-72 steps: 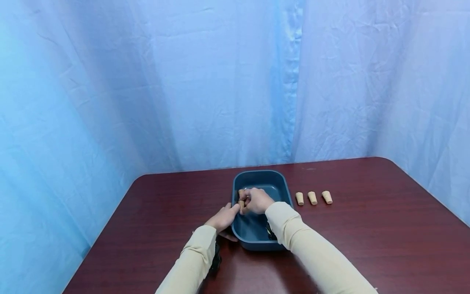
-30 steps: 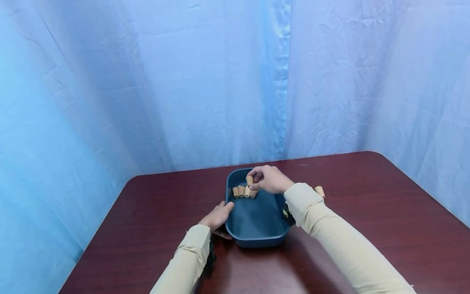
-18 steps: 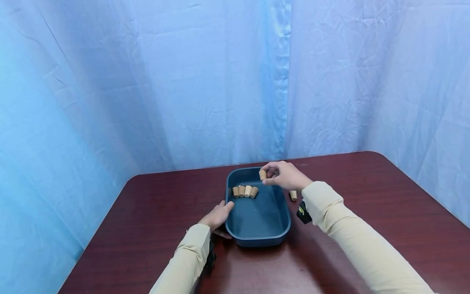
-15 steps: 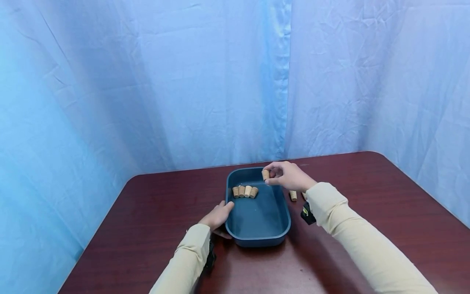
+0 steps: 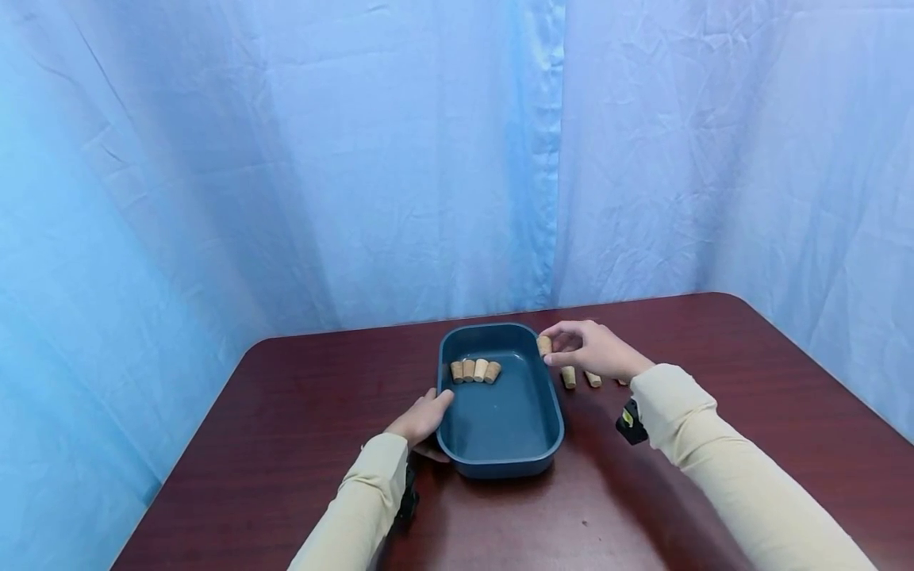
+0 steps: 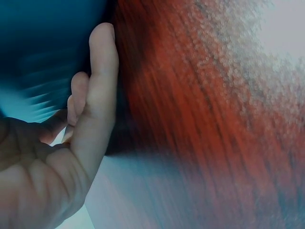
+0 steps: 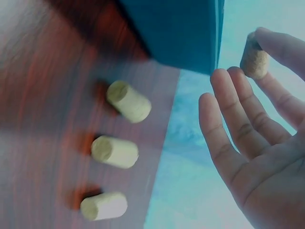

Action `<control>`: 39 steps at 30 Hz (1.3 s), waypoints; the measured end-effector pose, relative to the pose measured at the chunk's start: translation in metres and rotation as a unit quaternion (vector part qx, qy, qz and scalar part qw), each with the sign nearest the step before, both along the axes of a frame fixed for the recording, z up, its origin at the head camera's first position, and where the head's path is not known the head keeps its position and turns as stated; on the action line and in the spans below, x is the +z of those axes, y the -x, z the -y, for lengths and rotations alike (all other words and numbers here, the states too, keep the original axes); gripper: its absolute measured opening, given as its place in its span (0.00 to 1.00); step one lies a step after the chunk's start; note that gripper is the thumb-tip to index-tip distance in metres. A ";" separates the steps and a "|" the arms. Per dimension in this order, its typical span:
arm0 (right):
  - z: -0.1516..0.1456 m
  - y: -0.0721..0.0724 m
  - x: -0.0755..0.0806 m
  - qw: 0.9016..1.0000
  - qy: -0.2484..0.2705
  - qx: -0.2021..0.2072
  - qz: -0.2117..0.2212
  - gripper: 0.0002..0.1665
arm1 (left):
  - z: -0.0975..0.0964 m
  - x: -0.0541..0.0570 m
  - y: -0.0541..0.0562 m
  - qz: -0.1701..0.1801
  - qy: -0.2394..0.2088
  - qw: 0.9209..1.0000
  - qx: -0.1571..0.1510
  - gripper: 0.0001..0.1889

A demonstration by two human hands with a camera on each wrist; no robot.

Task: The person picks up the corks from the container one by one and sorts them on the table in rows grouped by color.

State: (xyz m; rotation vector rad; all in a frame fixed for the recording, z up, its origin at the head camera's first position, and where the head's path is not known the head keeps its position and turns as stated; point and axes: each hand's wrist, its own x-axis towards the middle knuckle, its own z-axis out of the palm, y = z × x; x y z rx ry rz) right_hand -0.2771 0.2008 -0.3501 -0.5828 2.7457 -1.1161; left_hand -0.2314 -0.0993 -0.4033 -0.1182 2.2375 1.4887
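Observation:
My right hand (image 5: 593, 349) pinches a tapered cork stopper (image 5: 545, 346) between thumb and forefinger, right by the far right rim of a blue tub (image 5: 500, 432). In the right wrist view its other fingers (image 7: 226, 100) spread loosely. My left hand (image 5: 423, 419) lies against the tub's left side, thumb at the rim. In the left wrist view its fingers (image 6: 102, 71) extend straight along the outer wall near the table. Inside the tub, several corks (image 5: 481, 369) lie side by side in a row towards the far left.
Three paler corks (image 7: 114, 151) lie in a spaced row on the dark red wooden table (image 5: 321, 396), right of the tub; my right hand partly covers them in the head view. A light blue curtain (image 5: 400, 159) hangs behind the table's far edge.
My right hand has lifted a cork from beside the row in the tub and carried it right to the tub's right rim. The left hand stays at the tub's side.

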 end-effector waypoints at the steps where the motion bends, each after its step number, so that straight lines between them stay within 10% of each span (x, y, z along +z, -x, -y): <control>1: -0.002 -0.001 -0.001 1.000 0.001 0.001 0.005 0.25 | 0.000 0.000 0.000 0.000 -0.001 1.000 0.001 0.35; 39: -0.035 -0.022 -0.050 0.998 -0.029 0.025 0.047 0.17 | 0.001 0.007 -0.004 -0.005 0.011 1.000 -0.015 0.36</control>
